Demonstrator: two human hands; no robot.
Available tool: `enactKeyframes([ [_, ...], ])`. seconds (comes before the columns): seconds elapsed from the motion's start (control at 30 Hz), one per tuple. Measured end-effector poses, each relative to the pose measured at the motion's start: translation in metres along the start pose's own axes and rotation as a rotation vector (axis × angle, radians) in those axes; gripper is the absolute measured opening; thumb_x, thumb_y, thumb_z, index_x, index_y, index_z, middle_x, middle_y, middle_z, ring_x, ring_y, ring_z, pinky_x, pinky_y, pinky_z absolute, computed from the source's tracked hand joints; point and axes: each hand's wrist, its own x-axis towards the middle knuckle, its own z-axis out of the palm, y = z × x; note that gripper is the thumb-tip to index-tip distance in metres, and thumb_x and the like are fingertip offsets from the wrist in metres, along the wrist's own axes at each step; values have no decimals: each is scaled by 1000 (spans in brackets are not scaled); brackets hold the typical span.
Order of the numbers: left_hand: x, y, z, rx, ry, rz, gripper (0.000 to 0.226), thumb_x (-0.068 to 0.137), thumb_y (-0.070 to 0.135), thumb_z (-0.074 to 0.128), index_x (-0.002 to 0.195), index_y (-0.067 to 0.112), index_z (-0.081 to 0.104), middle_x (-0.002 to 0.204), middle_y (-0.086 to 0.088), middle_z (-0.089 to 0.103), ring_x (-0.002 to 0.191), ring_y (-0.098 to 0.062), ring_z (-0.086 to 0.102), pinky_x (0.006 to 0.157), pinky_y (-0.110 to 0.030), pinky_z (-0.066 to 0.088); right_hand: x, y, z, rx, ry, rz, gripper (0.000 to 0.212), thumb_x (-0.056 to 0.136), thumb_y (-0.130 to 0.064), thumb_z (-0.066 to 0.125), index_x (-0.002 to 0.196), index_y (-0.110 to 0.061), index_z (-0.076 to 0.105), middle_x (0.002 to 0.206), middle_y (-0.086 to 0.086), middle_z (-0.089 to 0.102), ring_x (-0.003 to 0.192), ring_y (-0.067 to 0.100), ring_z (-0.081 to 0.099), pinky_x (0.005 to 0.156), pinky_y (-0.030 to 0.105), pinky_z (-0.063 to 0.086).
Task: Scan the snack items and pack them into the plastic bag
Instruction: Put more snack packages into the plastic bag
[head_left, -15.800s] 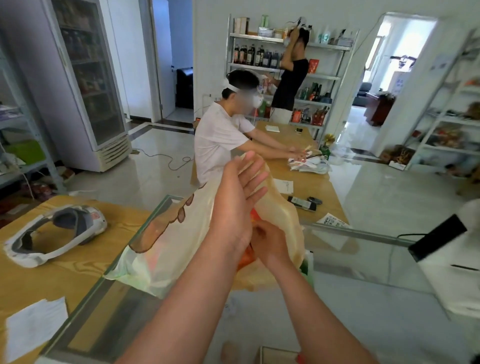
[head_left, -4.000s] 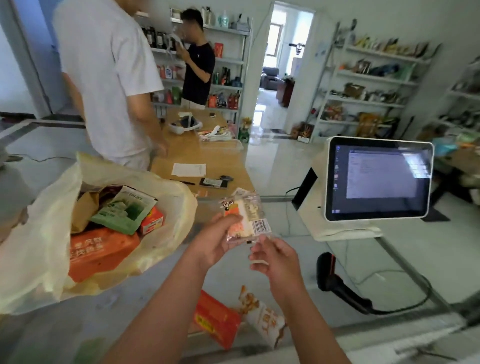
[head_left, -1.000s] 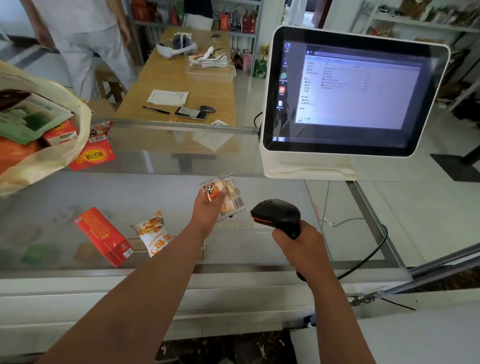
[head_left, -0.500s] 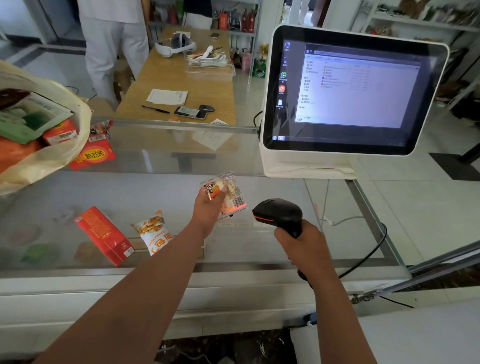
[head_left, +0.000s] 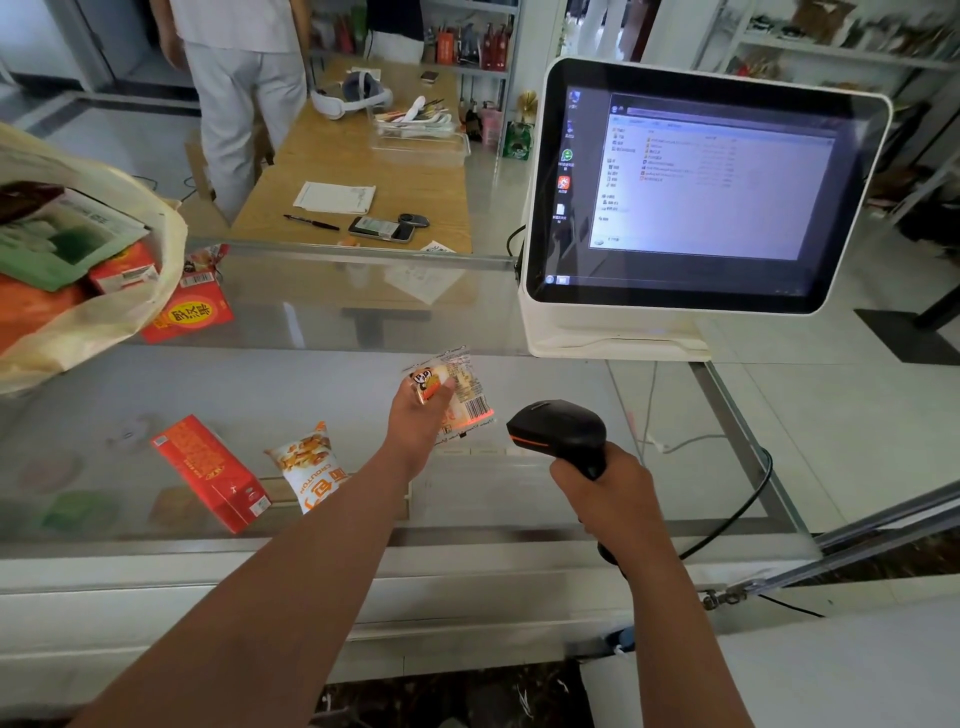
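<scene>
A small snack packet (head_left: 460, 395) is pinched in the left hand (head_left: 418, 423), with the thumb laid on its printed front and the barcode end turned to the right. A red-orange glow is seen across the barcode. The handle of a black barcode scanner (head_left: 558, 428) is gripped by the right hand (head_left: 615, 496). Its head is pointed at the packet from just beside it, without touching. A dark cable (head_left: 737, 519) is seen running from below that hand out over the glass. Both hands are held above the glass desk (head_left: 519, 499). To the left, a red box (head_left: 208, 470) and a crouton packet (head_left: 311, 462) are laid on the glass, near each other. At the far left the plastic bag (head_left: 130, 322) is stood open, and green and orange packages are seen inside it. Another red box (head_left: 189, 312) is set just beside the bag. A lit, white-framed monitor (head_left: 701, 192) is placed at the far right of the desk.
</scene>
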Motion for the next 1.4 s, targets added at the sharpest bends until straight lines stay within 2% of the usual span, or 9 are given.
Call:
enactKeyframes([
  [0.13,0,0,0,-16,-2,-13,33,92,27,63,123,20,54,113,-1,68,93,-18,71,75,-33,60,-1,0,0,-11,-3,-7,15,84,-21,65,74,-19,53,61,-2,53,60,11,53,58,21,40],
  [0.37,-2,0,-1,0,9,-4,34,92,28,63,124,18,53,114,-3,68,91,-18,71,68,-27,59,-2,1,-1,-6,0,-4,14,83,-21,65,74,-17,54,62,0,54,60,13,53,59,24,43],
  [0.53,-3,0,-1,8,5,13,35,92,28,63,124,17,53,114,-4,68,92,-18,71,71,-29,59,-3,2,-1,-5,9,-12,14,83,-21,65,75,-14,56,61,1,55,59,14,53,59,25,44],
  [0.77,-6,2,-1,31,7,11,32,93,28,62,122,17,53,112,-2,68,87,-14,71,63,-23,57,-3,2,-1,8,9,-13,14,83,-21,65,75,-15,55,61,1,54,60,14,54,60,26,45],
  [1.07,-7,2,-1,11,-14,13,31,93,27,62,122,18,53,116,-3,67,94,-19,71,75,-32,60,-4,2,-3,25,7,-12,15,84,-20,65,74,-17,54,61,0,54,61,14,55,60,24,44],
  [1.23,-8,3,-1,41,0,19,33,93,29,62,123,16,53,112,-3,69,88,-15,71,64,-23,57,-4,2,-3,26,8,-10,15,83,-20,65,74,-16,54,61,1,54,61,14,54,60,25,45],
  [1.4,-8,3,0,30,3,17,33,93,28,62,123,15,54,111,-2,69,87,-14,71,61,-21,57,-4,2,-4,32,3,-6,16,84,-20,64,73,-18,53,61,0,54,61,14,55,60,24,43],
])
